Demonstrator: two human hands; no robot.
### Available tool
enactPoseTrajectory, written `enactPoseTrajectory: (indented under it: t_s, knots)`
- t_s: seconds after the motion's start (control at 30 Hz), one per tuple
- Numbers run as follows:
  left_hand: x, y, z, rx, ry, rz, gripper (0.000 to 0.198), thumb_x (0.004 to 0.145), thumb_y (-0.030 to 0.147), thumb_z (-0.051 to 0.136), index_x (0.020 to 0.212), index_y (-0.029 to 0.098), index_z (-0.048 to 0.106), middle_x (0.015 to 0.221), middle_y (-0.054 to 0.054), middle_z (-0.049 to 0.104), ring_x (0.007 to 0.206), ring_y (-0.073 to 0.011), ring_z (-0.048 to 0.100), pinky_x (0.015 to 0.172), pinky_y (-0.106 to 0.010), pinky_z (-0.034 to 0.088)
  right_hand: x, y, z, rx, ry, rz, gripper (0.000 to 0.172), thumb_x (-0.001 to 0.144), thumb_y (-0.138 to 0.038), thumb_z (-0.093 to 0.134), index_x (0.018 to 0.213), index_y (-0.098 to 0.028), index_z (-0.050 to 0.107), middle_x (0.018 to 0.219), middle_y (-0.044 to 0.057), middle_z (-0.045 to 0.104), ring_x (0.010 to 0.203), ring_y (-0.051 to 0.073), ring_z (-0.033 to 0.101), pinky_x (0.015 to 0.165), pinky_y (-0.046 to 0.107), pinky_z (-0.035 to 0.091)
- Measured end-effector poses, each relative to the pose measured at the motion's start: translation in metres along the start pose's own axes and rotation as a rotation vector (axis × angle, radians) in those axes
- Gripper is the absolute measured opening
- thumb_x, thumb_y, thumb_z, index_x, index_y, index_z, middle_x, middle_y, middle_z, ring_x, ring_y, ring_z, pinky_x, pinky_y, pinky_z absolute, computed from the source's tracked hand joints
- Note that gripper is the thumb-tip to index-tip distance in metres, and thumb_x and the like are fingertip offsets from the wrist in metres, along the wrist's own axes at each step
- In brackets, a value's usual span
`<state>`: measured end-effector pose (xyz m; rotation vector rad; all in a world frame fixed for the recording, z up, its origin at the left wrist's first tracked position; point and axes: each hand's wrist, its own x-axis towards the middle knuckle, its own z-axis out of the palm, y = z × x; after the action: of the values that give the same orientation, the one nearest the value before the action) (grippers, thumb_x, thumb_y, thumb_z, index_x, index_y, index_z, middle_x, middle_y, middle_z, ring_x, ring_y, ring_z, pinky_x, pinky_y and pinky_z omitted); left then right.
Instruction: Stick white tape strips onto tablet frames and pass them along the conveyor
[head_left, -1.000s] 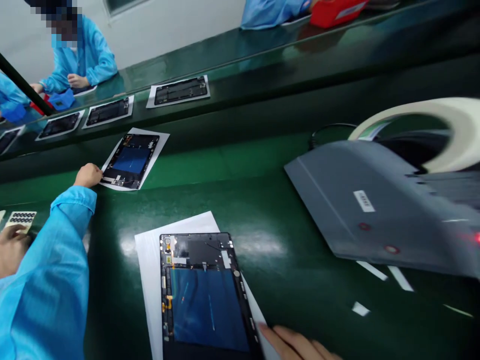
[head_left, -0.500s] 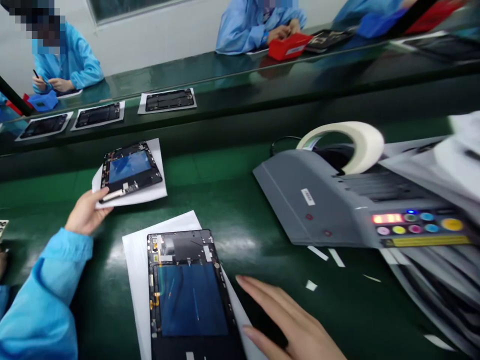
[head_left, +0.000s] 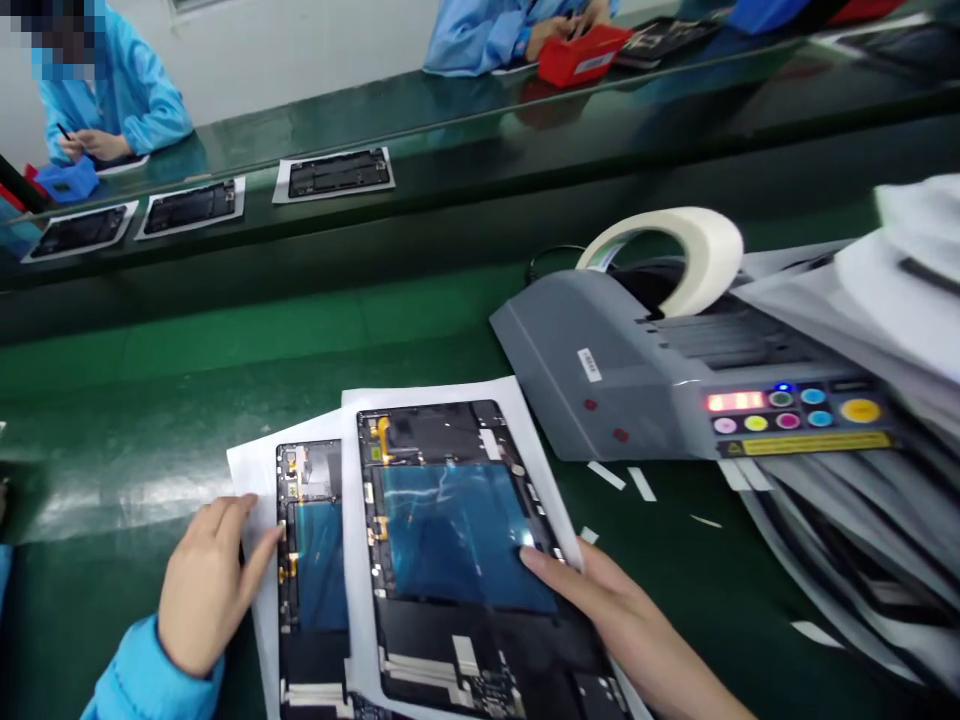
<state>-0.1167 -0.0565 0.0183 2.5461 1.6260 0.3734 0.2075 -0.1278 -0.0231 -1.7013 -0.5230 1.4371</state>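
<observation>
Two black tablet frames with blue film over their backs lie on white paper sheets on the green bench. The nearer, larger-looking tablet frame (head_left: 457, 530) on its sheet (head_left: 354, 520) overlaps the left one (head_left: 315, 560), hiding most of it and its sheet (head_left: 251, 500). My right hand (head_left: 607, 600) grips the top frame's lower right edge together with the paper, thumb on the blue film. My left hand (head_left: 210, 585) lies flat against the left sheet, fingertips at the left frame's edge.
A grey tape dispenser (head_left: 600, 375) with a white tape roll (head_left: 675, 255) stands to the right, next to a pile of papers (head_left: 847, 500). Small white strips lie on the bench. Several tablets lie on a glossy upper shelf (head_left: 337, 173), with co-workers in blue beyond.
The tablet on paper at the bench's far side has left that spot. A tablet on paper now overlaps the near one. My left hand moved onto the sheet; my right hand took hold.
</observation>
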Motion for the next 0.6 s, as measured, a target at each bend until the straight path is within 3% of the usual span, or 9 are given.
enactPoseTrajectory:
  t_s: [0.1, 0.33, 0.43, 0.6]
  knots:
    - [0.001, -0.013, 0.007, 0.246, -0.033, 0.038, 0.032, 0.098, 0.037, 0.037, 0.102, 0.015, 0.061, 0.093, -0.011, 0.066, 0.084, -0.0255, 0.064, 0.077, -0.039, 0.054, -0.003, 0.008, -0.019, -0.070, 0.051, -0.061, 0.052, 0.062, -0.064, 0.076, 0.096, -0.025, 0.073, 0.105, 0.006, 0.073, 0.115, 0.036, 0.060, 0.101, 0.047, 0.047]
    - [0.009, -0.019, 0.008, 0.317, -0.155, 0.085, 0.025, 0.095, 0.023, 0.036, 0.088, 0.020, 0.059, 0.079, -0.006, 0.063, 0.068, -0.0218, 0.062, 0.068, -0.035, 0.052, -0.007, 0.012, -0.040, -0.137, -0.006, -0.115, 0.054, 0.070, -0.063, 0.069, 0.108, -0.025, 0.071, 0.102, 0.007, 0.073, 0.119, 0.035, 0.057, 0.104, 0.049, 0.044]
    - [0.015, -0.047, -0.006, 0.348, -0.146, 0.078, 0.026, 0.095, 0.028, 0.034, 0.092, 0.019, 0.059, 0.081, -0.007, 0.064, 0.072, -0.0225, 0.064, 0.071, -0.035, 0.052, -0.008, 0.013, -0.044, -0.150, -0.055, -0.138, 0.057, 0.076, -0.063, 0.064, 0.115, -0.023, 0.068, 0.110, 0.009, 0.071, 0.120, 0.035, 0.056, 0.105, 0.050, 0.042]
    - [0.034, -0.120, -0.049, 0.404, -0.093, 0.030, 0.026, 0.092, 0.038, 0.037, 0.084, 0.021, 0.055, 0.076, -0.005, 0.063, 0.067, -0.0231, 0.063, 0.064, -0.034, 0.051, -0.002, 0.006, -0.037, -0.200, -0.188, -0.249, 0.057, 0.083, -0.058, 0.059, 0.127, -0.022, 0.061, 0.126, 0.010, 0.064, 0.119, 0.032, 0.057, 0.107, 0.049, 0.039]
